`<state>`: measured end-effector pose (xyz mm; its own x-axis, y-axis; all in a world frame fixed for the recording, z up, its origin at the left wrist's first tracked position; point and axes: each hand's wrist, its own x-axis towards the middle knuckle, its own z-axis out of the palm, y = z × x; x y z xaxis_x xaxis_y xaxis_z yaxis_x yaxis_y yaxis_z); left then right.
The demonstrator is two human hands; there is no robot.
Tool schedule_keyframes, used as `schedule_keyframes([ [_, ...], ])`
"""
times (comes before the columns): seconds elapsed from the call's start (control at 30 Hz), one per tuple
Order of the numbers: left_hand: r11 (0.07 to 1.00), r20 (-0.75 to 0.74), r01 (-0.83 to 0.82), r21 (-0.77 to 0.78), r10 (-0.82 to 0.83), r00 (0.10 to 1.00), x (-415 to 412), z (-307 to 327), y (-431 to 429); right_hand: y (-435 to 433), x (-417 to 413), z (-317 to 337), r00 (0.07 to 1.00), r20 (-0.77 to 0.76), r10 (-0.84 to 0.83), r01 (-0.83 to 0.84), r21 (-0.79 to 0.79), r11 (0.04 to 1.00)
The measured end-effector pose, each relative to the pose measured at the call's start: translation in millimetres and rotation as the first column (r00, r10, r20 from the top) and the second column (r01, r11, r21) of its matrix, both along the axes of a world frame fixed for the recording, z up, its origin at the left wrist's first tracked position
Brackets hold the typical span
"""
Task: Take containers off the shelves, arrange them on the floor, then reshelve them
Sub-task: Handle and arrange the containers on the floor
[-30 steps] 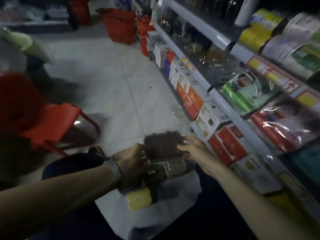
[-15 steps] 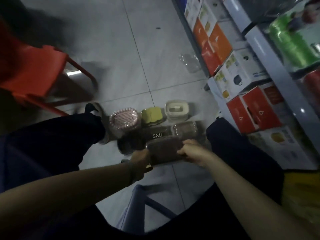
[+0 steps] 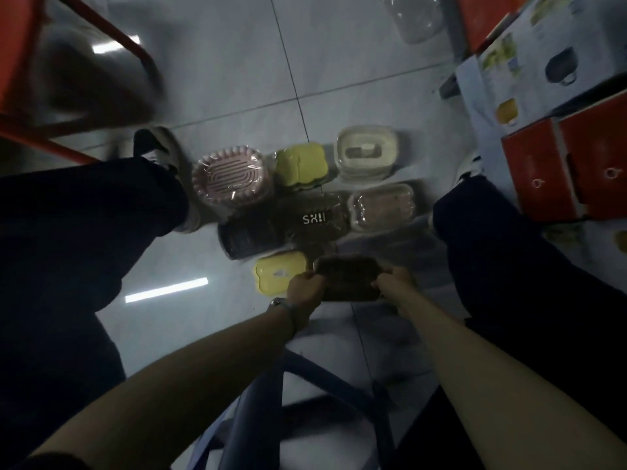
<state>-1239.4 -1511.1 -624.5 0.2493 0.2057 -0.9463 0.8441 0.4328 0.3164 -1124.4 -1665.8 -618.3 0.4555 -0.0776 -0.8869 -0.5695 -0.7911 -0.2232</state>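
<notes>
- Sitting between both hands, a dark brown container (image 3: 347, 276), rectangular with rounded corners, is at the near edge of a cluster of containers on the tiled floor (image 3: 237, 79), just beside a yellow container (image 3: 276, 271).
- The left hand (image 3: 303, 288) grasps its left end, fingers curled.
- The right hand (image 3: 393, 281) grasps its right end.
- In the dim light it may or may not be touching the floor.

1. There it is: white letters on the dark wrapped container (image 3: 314, 218), middle of the floor group. They read "SXII" or close to it, seen upside down from here.
2. Over at the right, the red boxes (image 3: 597, 157) carry small white marks, too blurred to read.
</notes>
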Motion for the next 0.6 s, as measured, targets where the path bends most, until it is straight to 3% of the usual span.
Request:
schedule_keyframes([
  [0.17,0.998,0.017,0.036,-0.055,-0.035,0.999,1,-20,-7,0,-4,-29,0.997,0.041,-0.068,0.070,-0.054,0.996],
  [0.27,0.996,0.113,0.069,-0.060,-0.062,0.992,0,-35,-13,-1,-3,-45,0.996,0.040,-0.084,0.087,-0.080,0.993],
  [0.47,0.996,0.197,0.068,-0.049,-0.057,0.979,4,-53,-22,-6,4,-73,0.979,0.061,-0.194,0.198,-0.053,0.979],
  [0.6,0.994,0.236,0.059,-0.087,-0.037,0.971,14,-55,-25,-7,5,-83,0.982,0.060,-0.180,0.179,0.022,0.984],
])
